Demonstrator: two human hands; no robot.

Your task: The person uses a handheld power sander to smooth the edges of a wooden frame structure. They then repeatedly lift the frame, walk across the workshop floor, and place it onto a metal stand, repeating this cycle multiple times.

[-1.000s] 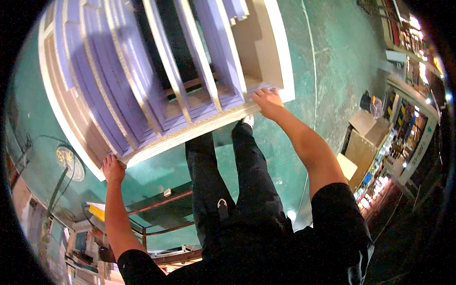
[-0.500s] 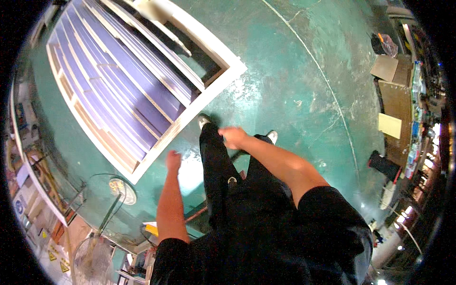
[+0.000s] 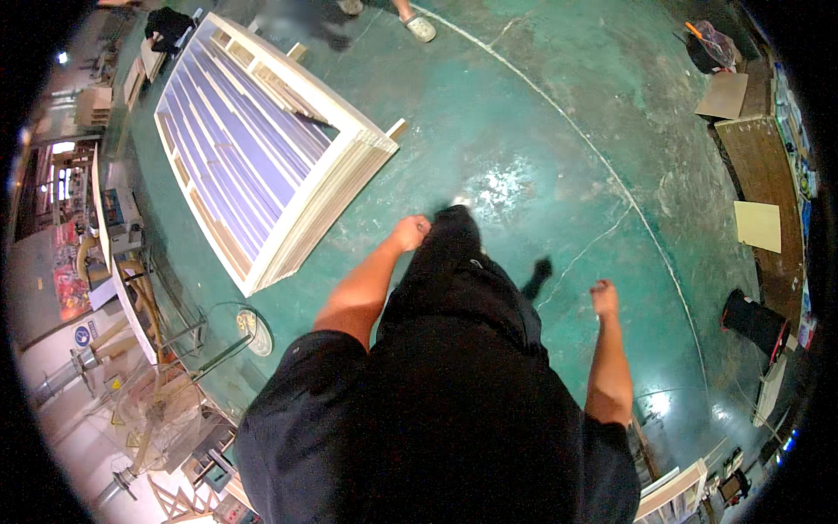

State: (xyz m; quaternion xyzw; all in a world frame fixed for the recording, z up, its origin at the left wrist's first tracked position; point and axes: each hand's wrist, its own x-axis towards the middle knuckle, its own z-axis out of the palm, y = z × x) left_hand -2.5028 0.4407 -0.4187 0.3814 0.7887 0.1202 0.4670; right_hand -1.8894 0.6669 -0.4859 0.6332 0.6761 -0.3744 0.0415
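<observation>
My left hand (image 3: 410, 232) is out in front of me beside my dark trouser leg (image 3: 456, 234), its fingers curled in, with nothing seen in them. Off to my right side, above the green floor, hangs my right hand (image 3: 603, 297), also curled and with nothing visible in it. Ahead on the left lies a stack of pale wooden frames (image 3: 327, 205), with purple-looking slats (image 3: 240, 144) inside its border. It is the large thing nearest my left hand, and the two are apart.
Another person's foot in a light clog (image 3: 421, 29) shows at the top. A round fan-like stand base (image 3: 256, 333) is on the left. Along the right side are a brown bench (image 3: 759, 166), a yellow sheet (image 3: 758, 226) and a black spool (image 3: 754, 325).
My left hand has swung forward and my right hand back to my right side. The frame stack now sits farther off, and the other person's clog has come into view.
</observation>
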